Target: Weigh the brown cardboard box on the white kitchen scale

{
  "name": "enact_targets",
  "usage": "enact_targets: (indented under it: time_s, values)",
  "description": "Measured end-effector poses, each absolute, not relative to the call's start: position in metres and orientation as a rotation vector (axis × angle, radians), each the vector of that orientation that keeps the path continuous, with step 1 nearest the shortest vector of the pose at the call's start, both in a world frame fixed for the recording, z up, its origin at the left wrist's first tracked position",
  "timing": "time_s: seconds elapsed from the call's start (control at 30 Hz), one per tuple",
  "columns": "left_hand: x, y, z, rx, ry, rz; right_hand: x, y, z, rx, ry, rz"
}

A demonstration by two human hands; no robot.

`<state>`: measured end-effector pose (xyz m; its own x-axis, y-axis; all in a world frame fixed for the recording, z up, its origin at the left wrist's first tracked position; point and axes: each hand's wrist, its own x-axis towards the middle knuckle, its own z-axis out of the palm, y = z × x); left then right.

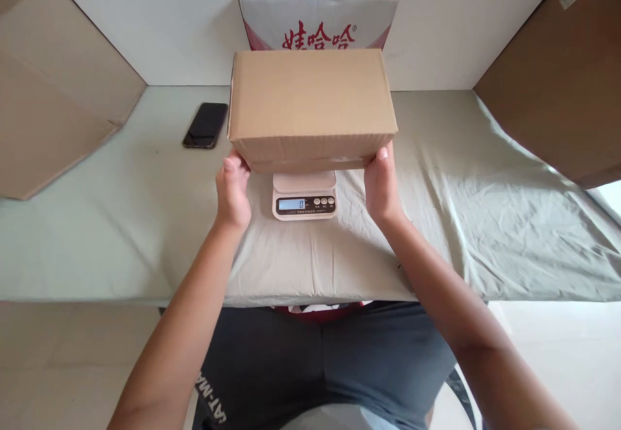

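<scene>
A closed brown cardboard box (310, 103) is held just above a small white digital scale (304, 196), covering most of its platform. My left hand (233, 191) grips the box's near left bottom corner. At the near right bottom corner my right hand (383, 185) grips it, thumb up against the front face. The scale's display shows 0.
A black phone (206, 125) lies on the pale green cloth-covered table (121, 223) to the left of the box. A white carton with red characters (317, 19) stands behind. Brown cardboard panels (53, 100) lean at the left and right (563, 74) edges.
</scene>
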<state>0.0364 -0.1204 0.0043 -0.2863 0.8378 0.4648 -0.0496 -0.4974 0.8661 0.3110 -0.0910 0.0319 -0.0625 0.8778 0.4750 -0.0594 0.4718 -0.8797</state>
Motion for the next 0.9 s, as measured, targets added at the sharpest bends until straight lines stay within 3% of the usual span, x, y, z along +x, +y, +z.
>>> enact_targets:
  time_s: [0.9]
  values:
    - [0.048,-0.139,-0.014,1.239,1.252,1.902,0.298,-0.115,0.02,-0.87,-1.304,1.001]
